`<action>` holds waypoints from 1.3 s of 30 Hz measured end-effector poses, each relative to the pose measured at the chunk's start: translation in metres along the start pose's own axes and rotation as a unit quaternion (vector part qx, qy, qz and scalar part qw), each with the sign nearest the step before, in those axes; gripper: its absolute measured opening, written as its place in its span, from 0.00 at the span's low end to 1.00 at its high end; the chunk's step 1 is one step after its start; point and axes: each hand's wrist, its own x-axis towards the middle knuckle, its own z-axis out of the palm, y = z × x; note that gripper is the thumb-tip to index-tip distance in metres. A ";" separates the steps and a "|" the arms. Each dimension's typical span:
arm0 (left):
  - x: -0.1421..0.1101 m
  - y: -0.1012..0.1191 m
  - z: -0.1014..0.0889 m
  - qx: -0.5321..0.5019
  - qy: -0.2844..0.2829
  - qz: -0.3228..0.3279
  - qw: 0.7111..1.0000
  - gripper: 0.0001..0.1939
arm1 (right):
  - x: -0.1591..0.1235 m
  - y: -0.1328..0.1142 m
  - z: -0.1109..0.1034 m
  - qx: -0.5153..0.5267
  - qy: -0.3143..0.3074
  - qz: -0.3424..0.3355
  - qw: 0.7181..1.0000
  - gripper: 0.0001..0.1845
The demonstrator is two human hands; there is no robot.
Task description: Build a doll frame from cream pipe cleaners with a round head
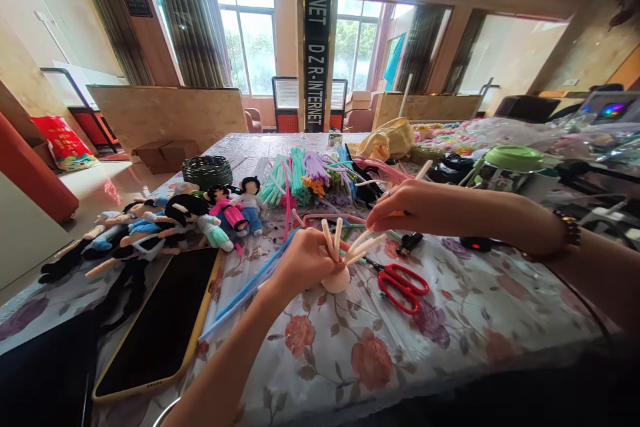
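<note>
My left hand [307, 257] is closed around a bundle of cream pipe cleaners [338, 232], whose ends spread upward and to the right. Below its fingers shows a rounded cream piece [336, 280], apparently joined to the bundle. My right hand [400, 205] pinches one cream stem on the right side; a pale tip [425, 169] pokes up behind its knuckles. Red-handled scissors [404, 287] lie just right of the bundle, their blades partly hidden behind the stems. Blue pipe cleaners [250, 287] lie on the table left of my left hand.
Several small pipe-cleaner dolls [200, 213] lie at the left, near a yellow-cased phone [160, 327]. Bunches of green and purple pipe cleaners [300, 173] sit behind my hands. A dark wire coil [207, 171] and a green-lidded jar [515, 163] stand farther back on the flowered tablecloth [340, 360].
</note>
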 end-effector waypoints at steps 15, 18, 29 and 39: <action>0.001 0.001 0.000 0.021 -0.017 -0.021 0.999 0.17 | -0.015 0.000 0.020 -0.226 0.107 -0.189 0.950 0.13; 0.001 0.000 0.000 0.020 -0.021 -0.020 0.999 0.17 | -0.016 0.001 0.021 -0.269 0.133 -0.221 0.928 0.12; 0.001 -0.003 0.001 0.008 -0.030 -0.014 0.999 0.17 | -0.015 -0.005 0.018 -0.245 0.156 -0.235 0.928 0.09; 0.002 -0.006 0.000 -0.029 -0.048 -0.010 0.998 0.11 | -0.007 -0.015 0.023 -0.128 0.188 -0.190 0.955 0.11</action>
